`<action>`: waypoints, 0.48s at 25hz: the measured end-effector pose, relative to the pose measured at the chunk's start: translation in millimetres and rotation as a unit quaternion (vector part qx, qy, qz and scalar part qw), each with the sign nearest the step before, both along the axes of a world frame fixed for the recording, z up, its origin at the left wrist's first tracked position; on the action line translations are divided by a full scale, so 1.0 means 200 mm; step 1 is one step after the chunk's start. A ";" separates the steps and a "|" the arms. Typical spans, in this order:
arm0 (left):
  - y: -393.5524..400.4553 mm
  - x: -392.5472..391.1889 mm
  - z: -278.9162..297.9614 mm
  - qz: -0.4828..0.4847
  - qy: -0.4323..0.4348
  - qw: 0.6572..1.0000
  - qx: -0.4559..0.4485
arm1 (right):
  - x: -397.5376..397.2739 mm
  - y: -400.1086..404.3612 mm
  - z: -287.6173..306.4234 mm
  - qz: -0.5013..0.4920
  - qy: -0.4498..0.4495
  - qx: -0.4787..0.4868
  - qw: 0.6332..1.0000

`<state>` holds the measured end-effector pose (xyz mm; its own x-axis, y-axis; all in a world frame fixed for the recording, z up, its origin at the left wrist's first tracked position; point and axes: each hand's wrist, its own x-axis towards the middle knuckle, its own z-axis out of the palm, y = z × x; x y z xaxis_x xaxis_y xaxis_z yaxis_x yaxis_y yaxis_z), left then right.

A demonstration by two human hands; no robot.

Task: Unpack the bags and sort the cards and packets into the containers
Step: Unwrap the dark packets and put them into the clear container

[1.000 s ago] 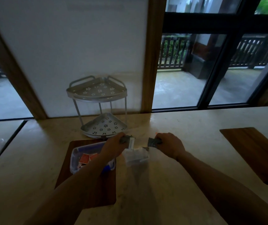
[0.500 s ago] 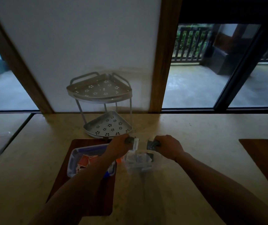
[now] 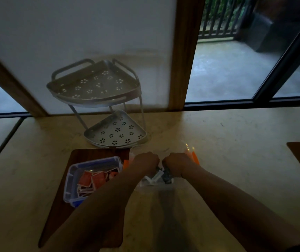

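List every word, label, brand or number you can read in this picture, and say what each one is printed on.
No text can be read.
The red and white cards in the clear plastic container: printed faces, too dim and blurred to read.
The small packets in the clear bag under the left hand and right hand: too small and dark to read.
The two-tier metal rack: only punched flower patterns, no lettering.

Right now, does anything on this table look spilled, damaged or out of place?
Nothing stands out. The red cards lie loosely but inside the plastic container, and both shelves of the metal rack stand level.
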<state>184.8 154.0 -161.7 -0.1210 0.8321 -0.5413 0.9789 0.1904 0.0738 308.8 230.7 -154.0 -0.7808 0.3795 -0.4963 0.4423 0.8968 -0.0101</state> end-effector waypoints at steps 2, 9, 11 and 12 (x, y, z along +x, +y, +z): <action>0.02 -0.01 -0.06 -0.011 -0.001 1.000 -0.020 | -0.02 0.03 -0.06 0.007 -0.016 -0.010 1.000; -0.03 -0.01 -0.16 -0.009 0.038 0.997 0.059 | -0.02 0.07 -0.18 0.009 0.025 -0.002 1.000; -0.05 -0.01 -0.16 -0.013 0.051 0.995 0.084 | -0.01 0.07 -0.20 0.005 0.047 0.004 0.999; -0.06 -0.01 -0.15 -0.013 0.061 0.994 0.093 | 0.00 0.06 -0.20 0.002 0.056 0.006 0.998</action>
